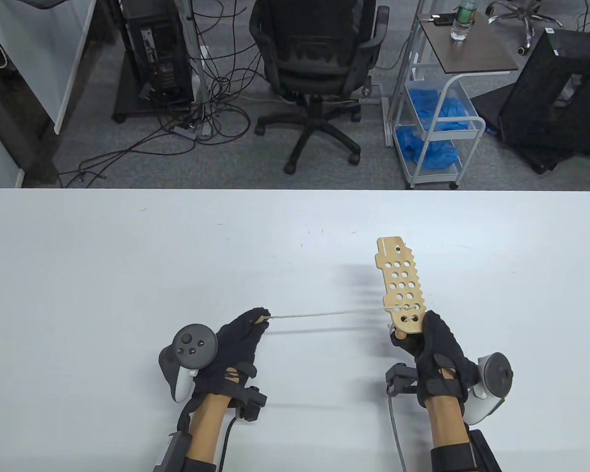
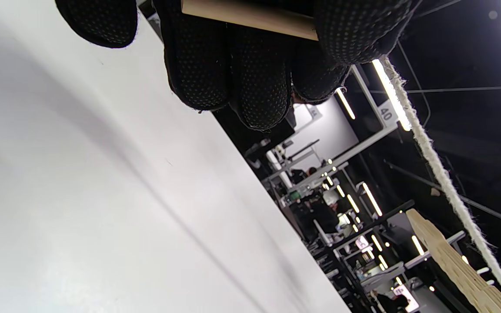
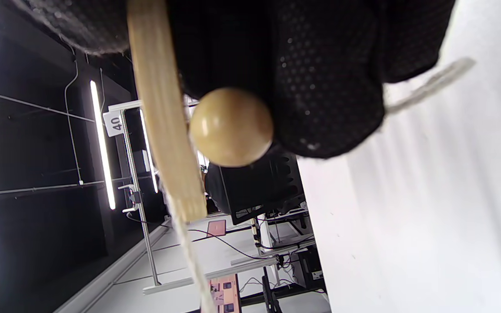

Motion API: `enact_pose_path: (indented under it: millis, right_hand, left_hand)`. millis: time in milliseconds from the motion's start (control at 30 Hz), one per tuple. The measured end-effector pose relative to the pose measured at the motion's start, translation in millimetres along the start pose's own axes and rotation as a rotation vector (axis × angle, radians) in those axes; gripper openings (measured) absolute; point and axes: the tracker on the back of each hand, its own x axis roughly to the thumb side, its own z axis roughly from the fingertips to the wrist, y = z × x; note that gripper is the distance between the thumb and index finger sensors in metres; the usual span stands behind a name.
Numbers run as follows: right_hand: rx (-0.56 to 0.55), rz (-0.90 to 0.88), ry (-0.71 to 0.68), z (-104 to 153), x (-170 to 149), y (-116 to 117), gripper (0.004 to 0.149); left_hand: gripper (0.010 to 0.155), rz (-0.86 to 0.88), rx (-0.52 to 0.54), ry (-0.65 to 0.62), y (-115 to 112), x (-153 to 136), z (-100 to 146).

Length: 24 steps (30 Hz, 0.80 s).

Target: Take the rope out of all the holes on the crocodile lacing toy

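The wooden crocodile lacing toy (image 1: 400,287), a flat tan board full of round holes, is held above the table by my right hand (image 1: 430,344), which grips its near end. A white rope (image 1: 324,313) runs taut from the holes near that end leftward to my left hand (image 1: 250,327), whose fingers pinch the rope's wooden tip (image 2: 250,17). In the right wrist view the board's edge (image 3: 163,117) and a round wooden ball (image 3: 231,127) sit under my gloved fingers (image 3: 328,87). The left wrist view has the rope (image 2: 429,152) stretching to the board (image 2: 455,265).
The white table (image 1: 128,275) spreads under both hands. Beyond its far edge stand an office chair (image 1: 314,64), a wire cart with blue gloves (image 1: 432,123) and a computer tower (image 1: 160,49) amid floor cables.
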Motion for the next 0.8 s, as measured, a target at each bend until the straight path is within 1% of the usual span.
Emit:
enact_pose_path:
  millis: [333, 467, 800]
  right_hand:
    - [-0.015, -0.087, 0.04, -1.7, -0.4, -6.3, 0.049]
    - [-0.019, -0.107, 0.047, -1.9, 0.0, -8.0, 0.049]
    - [-0.036, -0.167, 0.075, -2.7, -0.4, -13.0, 0.049]
  left_hand:
    - [0.048, 0.01, 0.011, 0.015, 4.6, -3.6, -0.9]
    - [0.048, 0.113, 0.014, 0.04, 6.7, -9.1, -1.3]
    - [0.047, 0.125, 0.057, 0.087, 18.0, -17.9, -1.5]
